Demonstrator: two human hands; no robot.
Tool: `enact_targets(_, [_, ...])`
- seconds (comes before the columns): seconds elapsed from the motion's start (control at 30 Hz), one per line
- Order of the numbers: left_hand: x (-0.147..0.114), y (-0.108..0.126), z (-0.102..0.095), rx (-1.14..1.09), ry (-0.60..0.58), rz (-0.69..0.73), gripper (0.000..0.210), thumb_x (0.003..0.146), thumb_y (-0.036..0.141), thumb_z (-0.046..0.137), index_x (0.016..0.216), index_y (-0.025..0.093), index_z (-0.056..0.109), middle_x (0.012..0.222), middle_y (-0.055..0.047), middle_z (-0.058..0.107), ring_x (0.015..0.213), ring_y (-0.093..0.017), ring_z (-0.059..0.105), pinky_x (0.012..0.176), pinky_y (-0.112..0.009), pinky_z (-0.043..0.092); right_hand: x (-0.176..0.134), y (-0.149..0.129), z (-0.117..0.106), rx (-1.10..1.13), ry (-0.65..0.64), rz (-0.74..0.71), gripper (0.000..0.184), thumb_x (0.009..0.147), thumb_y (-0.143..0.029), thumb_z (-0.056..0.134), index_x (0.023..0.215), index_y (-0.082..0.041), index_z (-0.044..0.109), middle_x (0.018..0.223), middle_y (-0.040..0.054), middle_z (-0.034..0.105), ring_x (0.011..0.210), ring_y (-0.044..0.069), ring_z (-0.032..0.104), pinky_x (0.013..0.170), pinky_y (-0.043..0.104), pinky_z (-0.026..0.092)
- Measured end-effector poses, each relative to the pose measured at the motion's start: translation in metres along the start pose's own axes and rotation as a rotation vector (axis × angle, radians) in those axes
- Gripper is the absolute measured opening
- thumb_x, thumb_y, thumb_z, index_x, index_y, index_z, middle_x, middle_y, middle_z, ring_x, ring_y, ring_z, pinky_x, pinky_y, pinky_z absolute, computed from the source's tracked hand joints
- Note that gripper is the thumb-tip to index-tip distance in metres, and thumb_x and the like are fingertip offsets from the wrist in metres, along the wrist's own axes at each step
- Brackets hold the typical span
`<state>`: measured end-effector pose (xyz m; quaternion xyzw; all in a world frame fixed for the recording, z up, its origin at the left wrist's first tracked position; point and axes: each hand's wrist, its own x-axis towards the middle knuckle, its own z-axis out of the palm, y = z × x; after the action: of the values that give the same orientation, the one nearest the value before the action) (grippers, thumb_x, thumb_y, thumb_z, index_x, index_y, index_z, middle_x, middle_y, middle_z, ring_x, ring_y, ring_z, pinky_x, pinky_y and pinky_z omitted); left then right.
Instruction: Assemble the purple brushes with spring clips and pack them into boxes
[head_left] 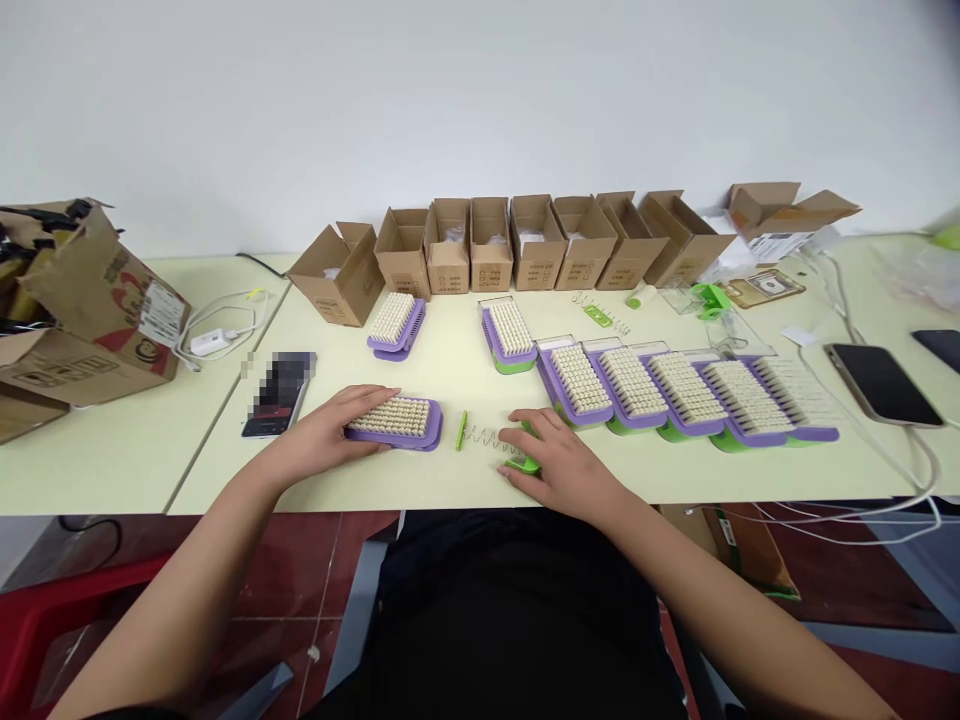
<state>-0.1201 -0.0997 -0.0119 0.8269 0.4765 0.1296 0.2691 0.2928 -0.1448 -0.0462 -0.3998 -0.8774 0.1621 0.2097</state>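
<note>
My left hand [330,428] grips the left end of a purple block [409,418] topped with rows of cream-coloured tips, thumb at its near side and fingers over the far side. To its right, my right hand [555,455] is curled around a bright green plastic piece [523,464], partly hidden by the fingers. A thin metal coil spring [484,435] stretches from near that hand to a small green end plate [461,430] lying just right of the block.
Similar purple-and-green blocks [634,382] line the right side; one [394,325] lies behind my left hand, another [508,332] at centre. Open cardboard boxes [491,250] stand along the wall. A phone [281,395] lies left, another [885,385] right near white cables [926,470].
</note>
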Motion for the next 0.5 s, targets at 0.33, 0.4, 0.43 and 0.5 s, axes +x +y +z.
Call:
enact_targets(0.33, [0.001,0.004,0.001,-0.047,0.002,0.011,0.074,0.098,0.053,0.073,0.166,0.039,0.047,0.166,-0.007,0.051,0.152,-0.033,0.051,0.13,-0.053,0.043,0.009,0.002,0.006,0.083,0.015,-0.009,0.036,0.104,-0.043,0.067,0.136,-0.027,0.067,0.144,0.0165,0.06,0.133,0.037,0.056,0.109,0.057,0.056])
enact_targets(0.4, [0.002,0.004,0.003,-0.051,0.007,0.024,0.073,0.098,0.054,0.073,0.165,0.038,0.049,0.165,-0.008,0.052,0.152,-0.033,0.051,0.13,-0.054,0.043,0.011,0.002,0.006,0.1,0.006,-0.007,0.037,0.104,-0.044,0.068,0.137,-0.027,0.066,0.145,0.0163,0.06,0.134,0.037,0.056,0.109,0.057,0.056])
enact_targets(0.43, [0.002,0.004,0.004,-0.052,0.014,0.031,0.072,0.098,0.054,0.073,0.164,0.038,0.049,0.165,-0.008,0.052,0.151,-0.033,0.051,0.13,-0.054,0.043,0.013,0.002,0.006,0.108,0.001,-0.007,0.038,0.104,-0.045,0.068,0.138,-0.027,0.066,0.145,0.0162,0.06,0.135,0.037,0.056,0.109,0.056,0.055])
enact_targets(0.5, [0.003,0.004,0.005,-0.056,0.03,0.039,0.072,0.098,0.054,0.073,0.164,0.037,0.05,0.164,-0.008,0.053,0.151,-0.033,0.052,0.13,-0.053,0.043,0.015,0.002,0.006,0.12,-0.017,-0.012,0.039,0.104,-0.045,0.068,0.138,-0.027,0.065,0.146,0.016,0.059,0.136,0.036,0.055,0.11,0.055,0.055])
